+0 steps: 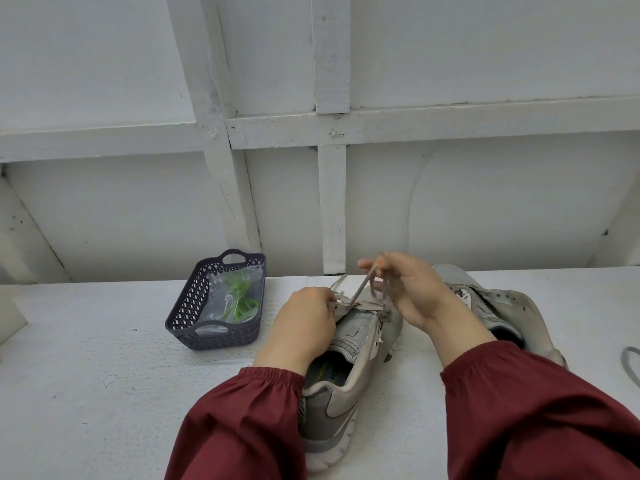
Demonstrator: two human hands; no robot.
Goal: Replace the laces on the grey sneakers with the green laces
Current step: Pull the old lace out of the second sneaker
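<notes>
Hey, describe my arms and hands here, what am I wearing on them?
Both arms wear loose dark red long sleeves, the left sleeve and the right sleeve, each ending in a gathered elastic cuff at the wrist. The left hand and right hand are bare: no gloves, and no ring or watch shows.

Right hand (412, 289) pinches grey flat lace (362, 289), pulled up from near grey mesh sneaker (349, 368). Left hand (306, 320) grips its eyelet edge. Green laces in clear bag (239, 299) in dark plastic lattice basket (188, 306); second grey sneaker (502, 303) right.
</notes>
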